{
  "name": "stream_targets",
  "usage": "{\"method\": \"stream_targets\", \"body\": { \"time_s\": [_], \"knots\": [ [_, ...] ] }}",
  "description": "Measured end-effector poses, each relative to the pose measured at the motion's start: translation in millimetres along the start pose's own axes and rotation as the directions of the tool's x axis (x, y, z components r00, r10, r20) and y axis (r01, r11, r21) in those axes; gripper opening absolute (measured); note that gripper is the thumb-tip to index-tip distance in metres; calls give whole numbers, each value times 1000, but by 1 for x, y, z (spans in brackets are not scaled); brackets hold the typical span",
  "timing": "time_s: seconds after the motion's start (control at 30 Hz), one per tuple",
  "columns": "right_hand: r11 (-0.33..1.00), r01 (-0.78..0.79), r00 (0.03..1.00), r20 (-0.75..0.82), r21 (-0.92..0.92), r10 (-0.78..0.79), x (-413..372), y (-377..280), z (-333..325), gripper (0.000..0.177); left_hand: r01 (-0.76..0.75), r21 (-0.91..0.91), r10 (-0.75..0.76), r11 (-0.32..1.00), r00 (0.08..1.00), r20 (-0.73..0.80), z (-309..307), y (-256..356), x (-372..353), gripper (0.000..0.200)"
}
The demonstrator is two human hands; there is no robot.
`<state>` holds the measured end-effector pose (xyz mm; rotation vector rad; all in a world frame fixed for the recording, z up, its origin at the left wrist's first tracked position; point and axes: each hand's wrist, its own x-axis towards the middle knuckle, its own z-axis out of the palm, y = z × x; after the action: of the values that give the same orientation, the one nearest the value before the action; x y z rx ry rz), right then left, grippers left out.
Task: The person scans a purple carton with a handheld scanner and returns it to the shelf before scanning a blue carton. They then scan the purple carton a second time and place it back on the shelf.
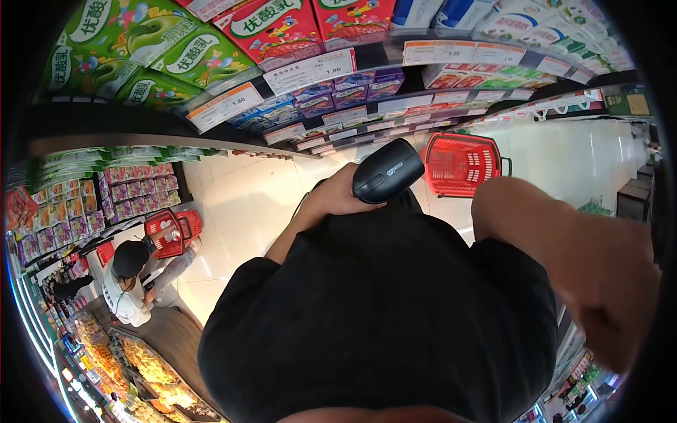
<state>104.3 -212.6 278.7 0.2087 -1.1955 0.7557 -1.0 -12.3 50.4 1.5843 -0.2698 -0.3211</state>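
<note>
Holding a black handheld device (388,171) in the left hand (340,192), between one and two o'clock from the middle of the view, just above the black shirt (381,317). Gripping from the eight-o'clock end, closed around the lower side, with part of the fingers showing along the bottom edge and the rest hidden beneath; cannot tell how firmly. Running lengthwise on a slant, from eight o'clock at the hand up to two o'clock at the broad, rounded end. Pointing with that broad end away from the wrist, toward the red basket (460,187) at two o'clock. Bearing a small pale mark near the middle of the upper face.

Lifting the right arm at three o'clock, bent at the bare elbow (504,194) and folded back toward four. Showing the right hand (610,328) only as a dark blur near the rim of the view; cannot tell the spread of its fingers or any hold on a thing.

Facing shelves (141,127), with green cartons (141,42) at ten o'clock, red cartons (268,32) past eleven, and price labels (310,70) below, two reading 1.80. Including also, between eight and nine o'clock, another person (130,299) in a dark cap, beside a second red basket (192,222) over pale floor (233,204).
</note>
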Motion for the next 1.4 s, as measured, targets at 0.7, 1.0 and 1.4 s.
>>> {"method": "stream_targets", "body": {
  "time_s": [0.7,1.0,1.4],
  "knots": [
    [678,-229,552,-667,-698,-501,-166,34,-109,58,-53,-173,10,984,971,-241,-16,-9,-17,49],
    [292,-870,202,-827,-398,-525,-161,49,-136,33,-55,-152,18,987,971,-237,-18,-14,-20,38],
    [71,-959,264,-958,-273,-114,-141,61,-178,33,-85,-121,55,989,971,-233,-18,-13,-19,33]
  ]
}}
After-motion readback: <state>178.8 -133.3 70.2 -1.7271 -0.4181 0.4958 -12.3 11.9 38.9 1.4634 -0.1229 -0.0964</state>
